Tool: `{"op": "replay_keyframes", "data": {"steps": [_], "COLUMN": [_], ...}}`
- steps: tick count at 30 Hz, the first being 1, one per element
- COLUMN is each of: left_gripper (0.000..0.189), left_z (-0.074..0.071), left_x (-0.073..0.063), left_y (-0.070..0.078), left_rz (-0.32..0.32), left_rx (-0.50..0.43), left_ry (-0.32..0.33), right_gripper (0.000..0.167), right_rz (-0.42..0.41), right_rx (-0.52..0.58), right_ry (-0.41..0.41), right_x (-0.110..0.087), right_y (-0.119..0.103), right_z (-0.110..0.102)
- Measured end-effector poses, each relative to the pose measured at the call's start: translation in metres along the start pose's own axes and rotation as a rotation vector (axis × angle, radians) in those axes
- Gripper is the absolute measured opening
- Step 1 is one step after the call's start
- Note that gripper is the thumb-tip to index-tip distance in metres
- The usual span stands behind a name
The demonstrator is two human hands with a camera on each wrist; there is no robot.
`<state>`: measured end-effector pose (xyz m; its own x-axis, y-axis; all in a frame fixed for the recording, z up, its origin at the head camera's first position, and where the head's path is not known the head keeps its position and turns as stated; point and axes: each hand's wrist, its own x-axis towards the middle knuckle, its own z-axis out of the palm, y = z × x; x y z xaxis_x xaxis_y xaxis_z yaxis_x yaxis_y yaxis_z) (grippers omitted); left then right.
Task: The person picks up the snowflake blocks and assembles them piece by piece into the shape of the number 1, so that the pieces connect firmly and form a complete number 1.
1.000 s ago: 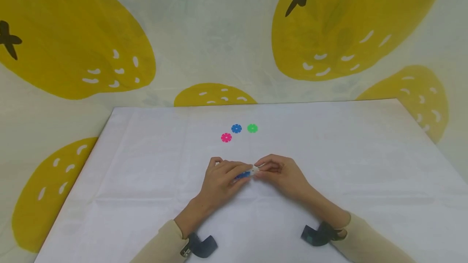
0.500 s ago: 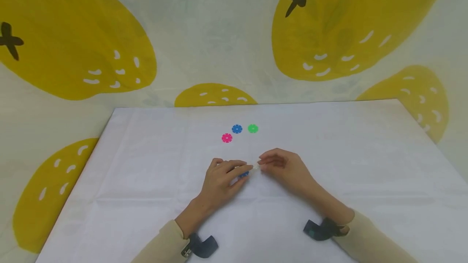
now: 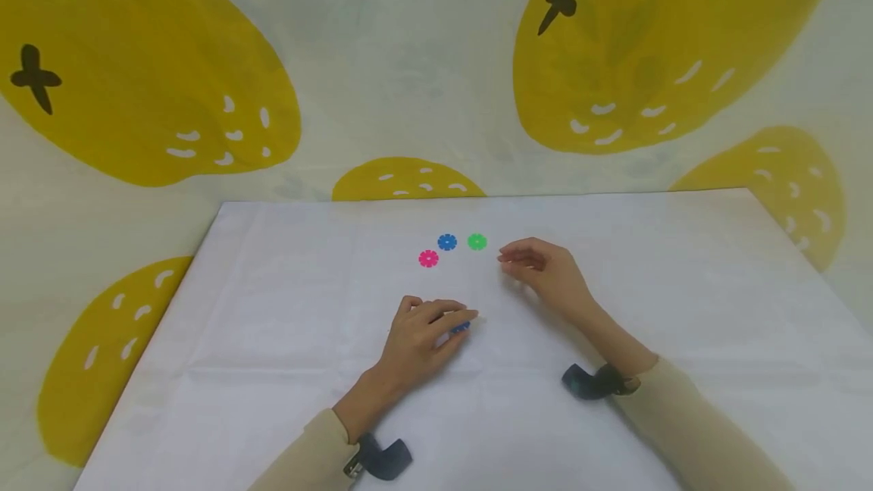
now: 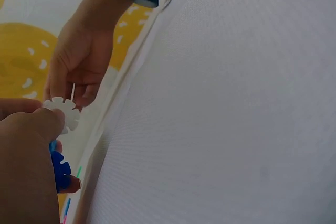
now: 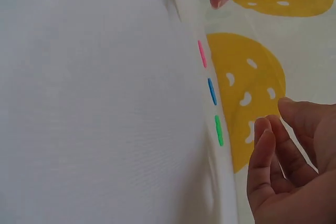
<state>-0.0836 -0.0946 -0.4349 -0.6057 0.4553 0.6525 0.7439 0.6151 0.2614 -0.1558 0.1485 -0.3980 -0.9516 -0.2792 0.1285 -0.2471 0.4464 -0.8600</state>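
Observation:
In the head view my left hand point(image 3: 424, 332) is low over the white table, holding joined blue and white snowflake discs between thumb and fingers. The left wrist view shows the white disc point(image 4: 67, 115) with notched edges by the thumb, and the blue disc point(image 4: 61, 174) below it; fingers hide the rest. My right hand point(image 3: 549, 275) is raised to the right of a flat green snowflake disc point(image 3: 477, 242), apart from it. Its fingers are loosely bent, with nothing seen between thumb and forefinger in the right wrist view.
A blue disc point(image 3: 447, 242) and a pink disc point(image 3: 428, 258) lie left of the green one on the table point(image 3: 307, 279). Behind the table's far edge hangs a cloth point(image 3: 409, 59) with yellow fruit prints. Dark bands circle both wrists.
My right hand has let go of the white disc and moved away from the left hand, forward toward the green disc. The left hand keeps its hold almost in place. The view has shifted slightly.

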Motion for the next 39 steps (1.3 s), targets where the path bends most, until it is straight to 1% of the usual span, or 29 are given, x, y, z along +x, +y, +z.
{"op": "replay_keyframes", "data": {"steps": [4,13,17,20,24,27,34,39], "left_gripper": [0.031,0.032,0.031,0.031,0.031,0.031,0.028,0.029], "left_z": [0.001,0.000,0.000,0.001,0.003,0.003,0.005,0.006], "left_x": [0.000,-0.001,-0.002,-0.002,-0.002,-0.001,-0.001,-0.004], "left_y": [0.000,0.000,0.000,-0.001,-0.001,-0.001,-0.001,-0.002], "left_rz": [0.000,-0.007,-0.001,0.008,0.018,0.018,0.016,0.020], "left_rx": [0.009,-0.004,-0.022,-0.033,-0.034,-0.041,-0.051,-0.058], "left_ry": [-0.004,0.012,0.023,0.045,0.066,0.068,0.068,0.080], "right_gripper": [0.023,0.025,0.025,0.024,0.024,0.025,0.029,0.029], "right_rz": [0.003,-0.022,-0.014,0.002,0.011,0.018,0.069,0.075], "right_rx": [-0.051,-0.051,-0.064,-0.062,-0.049,-0.036,-0.040,-0.037], "right_ry": [0.027,0.067,0.083,0.089,0.098,0.106,0.111,0.120], "right_x": [0.014,0.038,0.048,0.055,0.060,0.061,0.064,0.065], "right_y": [-0.002,0.001,0.003,0.004,0.006,0.008,0.018,0.024], "right_z": [0.002,0.014,0.020,0.024,0.029,0.031,0.034,0.037]}}
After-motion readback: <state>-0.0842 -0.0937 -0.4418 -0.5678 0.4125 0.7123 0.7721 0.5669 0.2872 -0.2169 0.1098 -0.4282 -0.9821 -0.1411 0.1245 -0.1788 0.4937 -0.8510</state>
